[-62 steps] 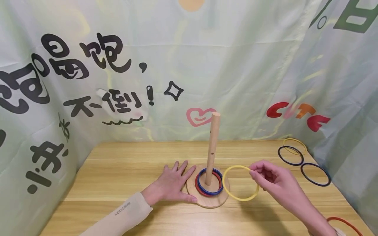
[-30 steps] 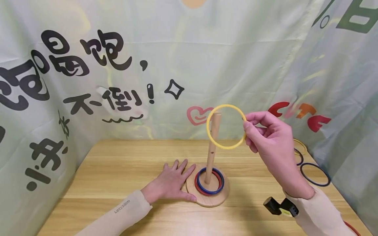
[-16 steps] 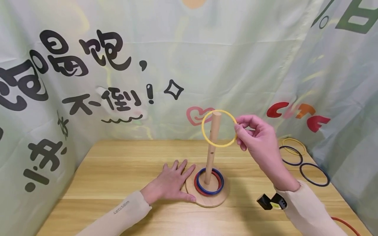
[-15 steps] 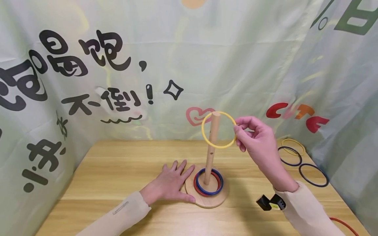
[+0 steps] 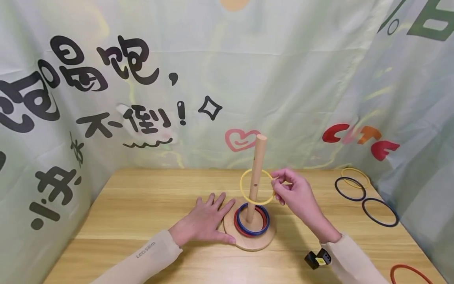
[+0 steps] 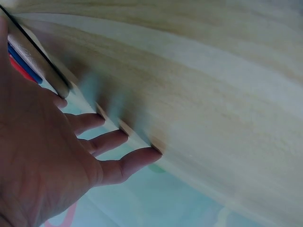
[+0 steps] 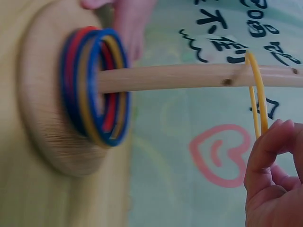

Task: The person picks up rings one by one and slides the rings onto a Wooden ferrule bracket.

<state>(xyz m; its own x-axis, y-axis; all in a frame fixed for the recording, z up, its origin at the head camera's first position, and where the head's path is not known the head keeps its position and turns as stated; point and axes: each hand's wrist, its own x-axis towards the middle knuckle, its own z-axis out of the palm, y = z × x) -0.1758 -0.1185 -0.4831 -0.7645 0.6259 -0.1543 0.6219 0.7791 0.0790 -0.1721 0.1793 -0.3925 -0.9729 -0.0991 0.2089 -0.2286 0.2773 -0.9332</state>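
Note:
A wooden peg (image 5: 259, 157) rises from a round wooden base (image 5: 244, 243) on the table. Around its foot lies a stack of several rings (image 7: 90, 94) in blue, red and yellow, a blue one on top. My right hand (image 5: 293, 192) pinches a yellow ring (image 5: 241, 185) at its right side between thumb and fingertips. That ring encircles the peg about midway up, as the right wrist view shows. My left hand (image 5: 208, 221) lies flat with fingers spread, thumb and index finger at the left edge of the base. In the left wrist view its fingertips (image 6: 149, 154) meet the tabletop.
At the table's right side lie a yellow ring (image 5: 369, 181), a dark blue ring (image 5: 336, 188) partly overlapping it, and another dark blue ring (image 5: 380, 224). A red ring (image 5: 404, 266) sits at the front right. A printed curtain (image 5: 283, 86) surrounds the back and sides.
My right hand has carried the yellow ring from right of the base up to the peg's top, then down over it to about mid-height. My left hand has stayed in place.

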